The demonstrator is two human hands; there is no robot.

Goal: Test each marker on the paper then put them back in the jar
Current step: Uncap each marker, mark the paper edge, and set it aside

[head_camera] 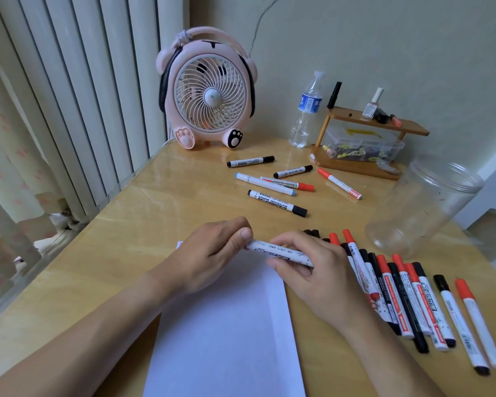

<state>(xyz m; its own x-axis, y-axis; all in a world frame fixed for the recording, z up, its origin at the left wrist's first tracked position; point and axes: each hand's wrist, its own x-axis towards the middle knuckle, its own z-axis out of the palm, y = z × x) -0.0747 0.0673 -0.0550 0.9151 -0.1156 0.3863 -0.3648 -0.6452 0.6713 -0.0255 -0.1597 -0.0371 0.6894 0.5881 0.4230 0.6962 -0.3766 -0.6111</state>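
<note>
A white marker (pixel 278 253) lies level between both hands, above the far edge of the white paper (pixel 229 333). My left hand (pixel 212 253) grips its left end, where the cap sits hidden under the fingers. My right hand (pixel 318 267) holds the marker's barrel. A row of several red- and black-capped markers (pixel 407 299) lies to the right of the paper. Several more markers (pixel 278 184) are scattered farther back. The clear plastic jar (pixel 424 204) stands tilted at the right, with no markers inside it.
A pink desk fan (pixel 209 93) stands at the back, with a water bottle (pixel 307 110) beside it. A small wooden shelf (pixel 364 147) with a clear box and nail polish sits at the back right. The wooden table (pixel 143 213) ends at blinds on the left.
</note>
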